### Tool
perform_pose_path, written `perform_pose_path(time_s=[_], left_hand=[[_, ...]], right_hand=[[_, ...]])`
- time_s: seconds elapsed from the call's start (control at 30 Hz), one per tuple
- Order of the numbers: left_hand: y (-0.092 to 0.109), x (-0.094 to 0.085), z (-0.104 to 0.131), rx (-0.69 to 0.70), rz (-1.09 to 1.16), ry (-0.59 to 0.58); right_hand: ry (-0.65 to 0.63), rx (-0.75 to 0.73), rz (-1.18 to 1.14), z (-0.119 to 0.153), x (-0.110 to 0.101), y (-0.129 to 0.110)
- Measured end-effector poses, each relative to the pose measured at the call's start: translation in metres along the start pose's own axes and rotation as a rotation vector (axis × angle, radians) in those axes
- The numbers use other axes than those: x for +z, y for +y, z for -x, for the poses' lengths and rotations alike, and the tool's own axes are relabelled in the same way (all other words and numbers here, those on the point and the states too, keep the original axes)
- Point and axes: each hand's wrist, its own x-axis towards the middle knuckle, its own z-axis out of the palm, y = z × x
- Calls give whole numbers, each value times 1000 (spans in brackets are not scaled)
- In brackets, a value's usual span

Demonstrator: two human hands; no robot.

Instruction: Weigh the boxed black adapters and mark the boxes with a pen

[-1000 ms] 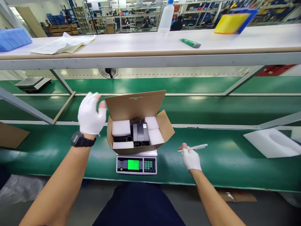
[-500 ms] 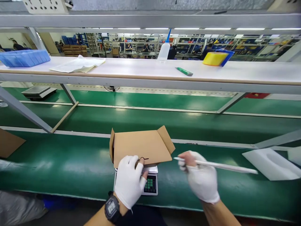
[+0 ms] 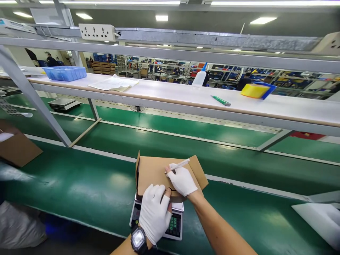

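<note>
A brown cardboard box rests on a digital scale, its side flaps standing out and its top panel facing up. My left hand, in a white glove with bare thumb tip, lies over the box's near edge and hides part of the scale. My right hand, gloved too, is closed round a white pen, whose tip is at the top panel. A dark curved mark or slot shows near my left thumb.
Above the green work surface runs a shelf with a blue tray, cloth, bottle, green cutter and yellow tape. Another box stands left; white foam sheet lies right. People are far behind.
My right hand has moved left with the pen, from beside the box onto its top panel. My left hand stays at the near edge. The camera view has tilted up and turned left.
</note>
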Motion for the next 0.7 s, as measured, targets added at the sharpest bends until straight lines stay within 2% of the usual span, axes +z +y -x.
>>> perform_pose_path(time_s=[0.23,0.7], left_hand=[[-3,4,3,-5,40,-55],[-1,3,2,-9,49,-14]], right_hand=[[44,22,9,1,5,6],[95,42,60,2,7,9]])
